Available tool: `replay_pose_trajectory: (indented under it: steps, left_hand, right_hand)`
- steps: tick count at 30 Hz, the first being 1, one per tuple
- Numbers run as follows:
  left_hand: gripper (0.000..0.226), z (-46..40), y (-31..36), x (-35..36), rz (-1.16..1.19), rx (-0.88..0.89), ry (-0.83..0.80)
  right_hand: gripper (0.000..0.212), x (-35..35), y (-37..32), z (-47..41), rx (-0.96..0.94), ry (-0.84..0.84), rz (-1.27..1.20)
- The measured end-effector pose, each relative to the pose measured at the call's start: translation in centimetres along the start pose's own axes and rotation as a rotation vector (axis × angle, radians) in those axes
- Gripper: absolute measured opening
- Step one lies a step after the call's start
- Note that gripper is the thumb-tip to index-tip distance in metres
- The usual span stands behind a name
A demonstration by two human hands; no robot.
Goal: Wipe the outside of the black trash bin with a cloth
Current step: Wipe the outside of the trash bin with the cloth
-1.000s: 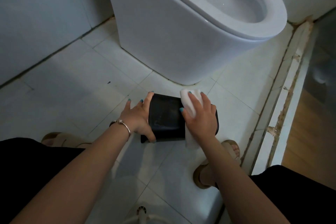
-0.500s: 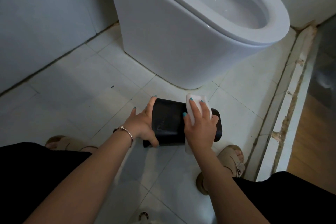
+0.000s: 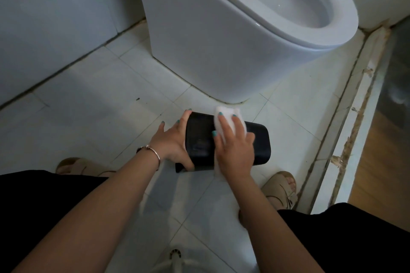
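We have the black trash bin [image 3: 226, 142] lying on its side on the floor tiles [image 3: 93, 99] before the toilet [image 3: 221, 35]; its inside is hidden. Our left hand [image 3: 173, 139] grips its left end, while our right hand [image 3: 233, 146] presses the white cloth [image 3: 228, 117] flat on top with straight fingers.

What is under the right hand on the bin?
A white cloth lies under the right hand, pressed flat on the black trash bin with straight fingers. The cloth's middle and the bin surface beneath it are covered.
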State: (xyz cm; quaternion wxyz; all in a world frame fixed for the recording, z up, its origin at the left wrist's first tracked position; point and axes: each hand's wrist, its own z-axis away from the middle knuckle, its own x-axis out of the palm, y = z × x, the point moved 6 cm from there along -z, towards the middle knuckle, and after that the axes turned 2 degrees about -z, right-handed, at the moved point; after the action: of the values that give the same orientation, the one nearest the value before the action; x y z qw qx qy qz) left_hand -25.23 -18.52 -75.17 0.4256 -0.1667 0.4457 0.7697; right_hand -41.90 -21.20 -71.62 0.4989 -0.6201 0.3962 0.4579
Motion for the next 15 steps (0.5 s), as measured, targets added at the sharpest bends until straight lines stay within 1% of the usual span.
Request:
replay_pose_trajectory:
  steps: [3,6,8,10,12,14,15]
  left_hand:
    - [0.151,0.1,0.1,0.4,0.041,-0.007,-0.022]
    - [0.151,-0.2,0.0,0.7,0.043,-0.005,-0.024]
    - [0.151,-0.3,-0.2,1.1,0.042,-0.007,-0.037]
    - [0.153,-0.4,-0.3,1.4,0.029,0.008,-0.028]
    - [0.154,-0.4,-0.1,1.3,0.019,0.032,-0.013]
    - [0.154,-0.3,-0.1,0.8,0.012,0.062,0.016]
    - [0.154,-0.1,0.0,0.5,0.008,0.076,0.032]
  right_hand:
    - [0.049,0.0,1.0,0.1,0.188,-0.039,-0.029]
    - [0.050,0.1,-0.6,0.0,0.257,-0.042,-0.117]
    - [0.054,0.2,-2.0,-0.3,0.218,-0.080,-0.150]
    - [0.067,0.4,-2.7,-0.5,0.129,-0.175,-0.210]
    - [0.078,0.4,-2.3,-0.7,0.063,-0.261,-0.331]
    - [0.078,0.1,-1.3,-0.4,0.042,-0.280,-0.446]
    - [0.076,0.0,-1.0,0.0,0.016,-0.263,-0.439]
